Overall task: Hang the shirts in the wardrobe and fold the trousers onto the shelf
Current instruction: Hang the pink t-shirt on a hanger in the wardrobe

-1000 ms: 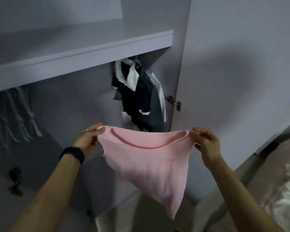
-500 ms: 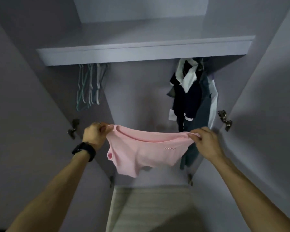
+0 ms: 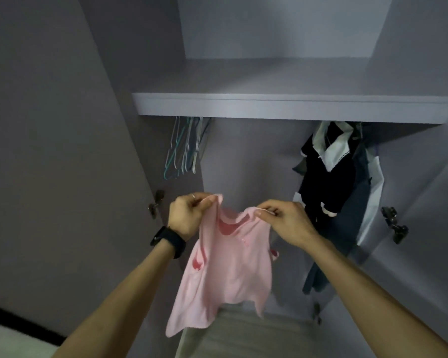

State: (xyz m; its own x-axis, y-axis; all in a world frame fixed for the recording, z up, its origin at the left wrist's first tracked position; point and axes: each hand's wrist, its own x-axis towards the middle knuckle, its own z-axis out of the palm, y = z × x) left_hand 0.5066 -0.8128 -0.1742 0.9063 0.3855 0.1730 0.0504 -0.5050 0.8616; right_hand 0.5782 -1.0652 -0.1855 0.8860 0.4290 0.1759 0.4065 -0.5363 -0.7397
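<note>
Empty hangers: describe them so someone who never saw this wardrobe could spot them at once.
Start at the wide shelf across the open wardrobe. Just under its left end hangs a tight bunch of thin wire hangers, teal and pale. Unlike the dark clothes under the right end, they carry nothing.

A bedroom: open wardrobe (image 3: 295, 107), hangers (image 3: 185, 146), hung clothes (image 3: 331, 182)

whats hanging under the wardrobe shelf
Under the shelf, empty hangers hang at left and dark clothes at right. Whatever they hang from is hidden behind the shelf's front edge.
</note>
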